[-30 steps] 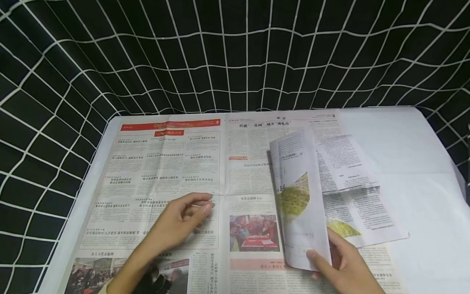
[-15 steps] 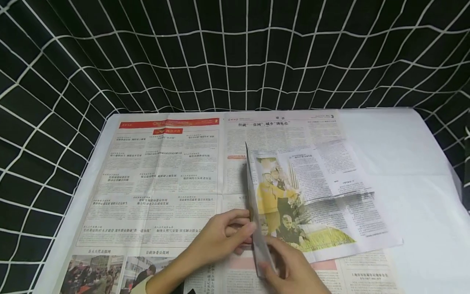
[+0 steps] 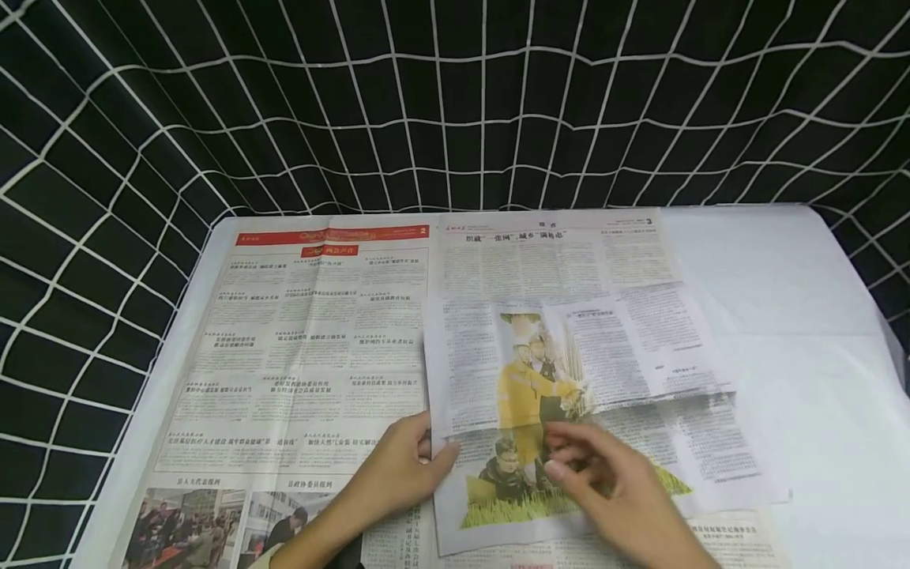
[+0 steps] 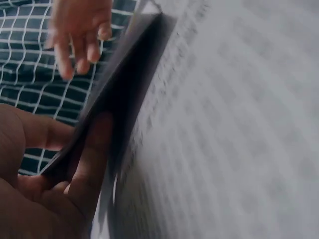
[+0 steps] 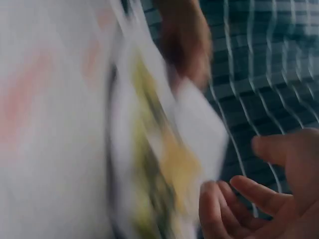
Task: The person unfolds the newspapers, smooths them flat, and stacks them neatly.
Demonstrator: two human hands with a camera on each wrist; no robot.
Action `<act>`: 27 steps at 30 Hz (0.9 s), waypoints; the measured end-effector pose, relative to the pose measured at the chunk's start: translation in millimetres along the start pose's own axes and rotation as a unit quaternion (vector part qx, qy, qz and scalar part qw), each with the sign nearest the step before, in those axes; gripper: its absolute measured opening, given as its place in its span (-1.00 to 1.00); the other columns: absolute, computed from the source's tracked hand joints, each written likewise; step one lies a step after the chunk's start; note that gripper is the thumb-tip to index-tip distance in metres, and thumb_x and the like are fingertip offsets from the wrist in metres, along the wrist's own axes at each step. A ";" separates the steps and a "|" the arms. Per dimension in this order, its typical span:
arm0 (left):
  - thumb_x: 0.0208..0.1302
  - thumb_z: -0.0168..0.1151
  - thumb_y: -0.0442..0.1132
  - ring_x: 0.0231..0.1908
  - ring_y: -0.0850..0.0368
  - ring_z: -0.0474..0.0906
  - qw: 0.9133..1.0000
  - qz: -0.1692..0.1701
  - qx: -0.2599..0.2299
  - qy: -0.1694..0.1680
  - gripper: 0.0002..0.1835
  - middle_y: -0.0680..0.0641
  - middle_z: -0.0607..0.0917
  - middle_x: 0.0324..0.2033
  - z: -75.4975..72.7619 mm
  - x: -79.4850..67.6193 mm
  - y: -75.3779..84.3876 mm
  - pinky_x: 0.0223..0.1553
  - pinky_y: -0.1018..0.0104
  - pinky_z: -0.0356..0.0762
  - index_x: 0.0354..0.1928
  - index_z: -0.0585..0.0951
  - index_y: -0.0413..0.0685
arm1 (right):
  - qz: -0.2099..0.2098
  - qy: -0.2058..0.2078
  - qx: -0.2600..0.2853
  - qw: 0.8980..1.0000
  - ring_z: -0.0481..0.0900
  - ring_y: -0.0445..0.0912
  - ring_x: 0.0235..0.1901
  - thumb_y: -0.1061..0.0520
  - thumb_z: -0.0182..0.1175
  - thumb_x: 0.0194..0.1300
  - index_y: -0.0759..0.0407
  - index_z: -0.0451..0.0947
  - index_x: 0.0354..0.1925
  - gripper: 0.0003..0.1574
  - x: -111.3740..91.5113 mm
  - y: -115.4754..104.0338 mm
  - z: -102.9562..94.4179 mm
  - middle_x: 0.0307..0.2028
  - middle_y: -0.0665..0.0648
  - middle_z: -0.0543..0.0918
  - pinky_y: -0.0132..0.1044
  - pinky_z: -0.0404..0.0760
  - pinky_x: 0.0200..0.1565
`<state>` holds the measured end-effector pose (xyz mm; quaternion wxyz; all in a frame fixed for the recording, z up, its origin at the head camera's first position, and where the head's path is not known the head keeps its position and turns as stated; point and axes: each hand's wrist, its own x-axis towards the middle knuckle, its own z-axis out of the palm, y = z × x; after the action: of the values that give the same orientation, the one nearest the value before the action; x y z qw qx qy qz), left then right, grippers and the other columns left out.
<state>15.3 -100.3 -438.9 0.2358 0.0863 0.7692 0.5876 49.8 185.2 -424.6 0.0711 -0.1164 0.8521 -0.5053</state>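
Currently left hand (image 3: 398,474) is pinching the loose page's (image 3: 604,411) left edge, right hand (image 3: 611,490) hovering slack-fingered; a tug risks tearing it.

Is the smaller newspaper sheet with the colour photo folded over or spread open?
Spread open: the smaller sheet lies nearly flat, photo showing; the left hand pinches its left edge.

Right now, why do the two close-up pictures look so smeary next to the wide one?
Head view: mostly sharp, newspaper headlines legible, only the right hand blurred; grid backdrop lines bow, suggesting lens distortion. Left wrist view: dim, the folded sheet dark and soft. Right wrist view: heavily smeared, print unreadable.
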 end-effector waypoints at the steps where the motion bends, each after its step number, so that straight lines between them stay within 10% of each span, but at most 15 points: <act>1: 0.51 0.22 -0.26 -0.27 0.09 0.87 1.000 -0.001 -0.009 -0.001 -0.50 -0.27 0.86 -0.11 -1.7 -1.6 -1.9 -0.35 0.26 0.80 0.41 0.48 -0.28 | 0.004 0.034 -0.027 0.999 0.65 -0.43 -0.15 0.16 0.35 0.45 0.13 0.57 0.31 -0.49 -0.3 3.9 -11.7 0.02 0.09 0.77 -0.48 0.71 -0.14; 4: 0.49 0.26 -0.29 -0.32 0.08 0.86 1.000 -0.002 -0.016 0.009 -0.41 -0.24 0.84 -0.08 -7.8 -6.1 -5.7 -0.37 0.21 0.81 0.48 0.39 -0.23 | 0.023 0.137 -0.118 0.983 0.60 -0.50 -0.15 0.20 0.39 0.41 0.10 0.61 0.28 -0.50 -2.2 21.3 -44.6 0.07 0.14 0.74 -0.58 0.61 -0.15; 8: 0.47 0.26 -0.34 -0.47 0.15 0.77 0.999 -0.009 -0.008 0.044 -0.33 -0.20 0.78 -0.09 -14.5 -10.2 -9.6 -0.44 0.19 0.78 0.53 0.28 -0.27 | 0.105 0.232 -0.221 0.941 0.66 0.00 0.16 0.14 0.38 0.41 0.17 0.57 0.34 -0.43 -6.1 43.8 -75.3 0.29 0.33 0.59 -0.08 0.63 0.17; 13: 0.48 0.23 -0.37 -0.50 0.19 0.71 0.997 -0.024 -0.016 0.073 -0.37 -0.21 0.73 -0.13 -19.7 -12.0 -12.8 -0.44 0.22 0.77 0.51 0.32 -0.36 | 0.243 0.214 -0.268 0.908 0.37 0.60 0.34 -0.07 0.26 0.50 0.38 0.28 0.53 -0.13 -10.4 67.6 -100.7 0.38 0.64 0.41 0.58 0.32 0.28; 17: 0.48 0.23 -0.36 -0.51 0.21 0.71 0.998 -0.025 -0.003 0.065 -0.40 -0.18 0.73 -0.21 -21.5 -13.7 -15.2 -0.43 0.25 0.77 0.47 0.35 -0.42 | 0.289 0.163 -0.271 0.904 0.65 0.47 -0.02 -0.21 0.23 0.53 0.50 0.15 0.55 0.04 -16.3 79.8 -114.4 0.12 0.63 0.60 0.40 0.55 -0.02; 20: 0.49 0.22 -0.35 -0.52 0.25 0.70 0.999 -0.018 0.009 0.049 -0.42 -0.13 0.73 -0.30 -21.9 -15.7 -16.7 -0.42 0.29 0.77 0.45 0.37 -0.46 | 0.298 0.132 -0.255 0.910 0.68 0.09 -0.34 -0.21 0.19 0.57 0.53 0.23 0.49 -0.03 -23.7 85.7 -123.0 -0.11 0.49 0.70 -0.10 0.60 -0.26; 27: 0.47 0.23 -0.36 -0.54 0.23 0.70 0.999 -0.016 0.017 0.026 -0.42 -0.10 0.73 -0.37 -24.7 -23.3 -16.4 -0.44 0.26 0.76 0.44 0.39 -0.45 | 0.303 0.112 -0.195 0.926 0.61 -0.32 -0.52 -0.12 0.19 0.59 0.59 0.32 0.39 -0.15 -47.7 100.0 -131.8 -0.25 0.28 0.79 -0.50 0.55 -0.48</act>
<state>26.6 -136.0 -443.4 0.2237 0.0629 0.7859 0.5730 51.5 355.6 -449.1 0.1012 0.1935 0.9308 -0.2931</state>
